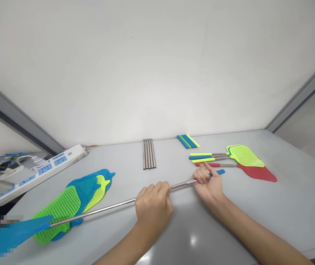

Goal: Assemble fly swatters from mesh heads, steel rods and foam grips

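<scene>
A blue fly swatter (110,208) with a long extended metal rod lies across my two hands, tilted down to the left. My left hand (154,202) is closed around the middle of the rod. My right hand (208,182) wraps the blue handle end, whose tip sticks out past the fingers. The swatter's blue head (19,232) reaches the left edge, partly pixelated. Beneath it is a pile of loose swatter heads, with a green one (60,206), a yellow one (98,193) and blue ones (91,176).
Several metal rods (149,154) lie side by side near the wall. Several blue, green and yellow handles (187,141) lie to their right. Assembled swatters with yellow (247,156) and red heads (259,173) are stacked at right. A white power strip (52,163) with plugs runs along the left edge.
</scene>
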The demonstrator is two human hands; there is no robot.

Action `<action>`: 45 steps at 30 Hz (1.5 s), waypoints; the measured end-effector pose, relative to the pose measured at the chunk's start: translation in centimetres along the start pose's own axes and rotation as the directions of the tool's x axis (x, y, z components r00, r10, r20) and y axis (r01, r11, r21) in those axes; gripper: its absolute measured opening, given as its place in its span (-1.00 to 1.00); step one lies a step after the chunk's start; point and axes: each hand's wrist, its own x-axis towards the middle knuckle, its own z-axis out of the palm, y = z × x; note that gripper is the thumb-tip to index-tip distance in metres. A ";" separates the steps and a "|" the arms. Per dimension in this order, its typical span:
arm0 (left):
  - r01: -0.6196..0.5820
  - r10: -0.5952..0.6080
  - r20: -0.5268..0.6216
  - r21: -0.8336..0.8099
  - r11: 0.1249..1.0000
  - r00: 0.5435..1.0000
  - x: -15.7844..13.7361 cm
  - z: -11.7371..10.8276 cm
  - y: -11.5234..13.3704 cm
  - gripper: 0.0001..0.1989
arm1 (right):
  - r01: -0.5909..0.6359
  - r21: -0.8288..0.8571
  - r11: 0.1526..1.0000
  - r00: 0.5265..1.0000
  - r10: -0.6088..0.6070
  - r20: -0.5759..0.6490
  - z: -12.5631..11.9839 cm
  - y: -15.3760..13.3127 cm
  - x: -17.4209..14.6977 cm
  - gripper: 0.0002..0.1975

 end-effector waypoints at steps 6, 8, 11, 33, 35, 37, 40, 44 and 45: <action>-0.005 0.005 0.009 -0.015 1.000 1.000 -0.3 0.2 0.1 -0.77 | -0.003 -0.030 1.000 1.000 0.003 0.000 0.2 0.3 -0.4 -0.70; -0.003 0.003 0.010 -0.015 1.000 1.000 -0.3 0.2 0.1 -0.76 | -0.001 -0.036 0.999 1.000 0.000 -0.009 0.3 0.4 -0.4 -0.70; 0.003 -0.003 0.009 -0.019 1.000 1.000 -0.4 0.2 0.2 -0.76 | 0.005 -0.060 0.998 1.000 -0.006 -0.006 0.3 0.4 -0.4 -0.69; -0.020 0.020 -0.022 -0.001 1.000 1.000 -0.6 0.6 0.8 -0.78 | -0.044 -0.008 0.999 0.998 0.043 -0.042 -0.7 1.0 -0.4 -0.64; -0.021 0.021 -0.025 0.001 1.000 0.999 -0.6 0.5 0.8 -0.79 | -0.043 0.002 0.999 0.998 0.043 -0.053 -0.6 1.1 -0.4 -0.64; -0.023 0.023 -0.022 0.004 1.000 0.999 -0.6 0.4 0.9 -0.79 | -0.044 0.008 0.999 0.998 0.044 -0.055 -0.6 1.1 -0.5 -0.64; -0.029 0.029 -0.017 0.009 1.000 0.999 -0.7 0.5 0.9 -0.79 | -0.050 0.013 0.999 0.997 0.051 -0.057 -0.7 1.2 -0.5 -0.64; -0.033 0.034 -0.026 0.012 0.999 0.999 -0.7 0.6 1.0 -0.79 | -0.059 0.035 0.998 0.995 0.062 -0.080 -0.7 1.3 -0.5 -0.65; -0.034 0.034 -0.027 0.009 0.999 0.999 -0.8 0.6 1.1 -0.79 | -0.059 0.037 0.998 0.994 0.062 -0.087 -0.7 1.3 -0.5 -0.65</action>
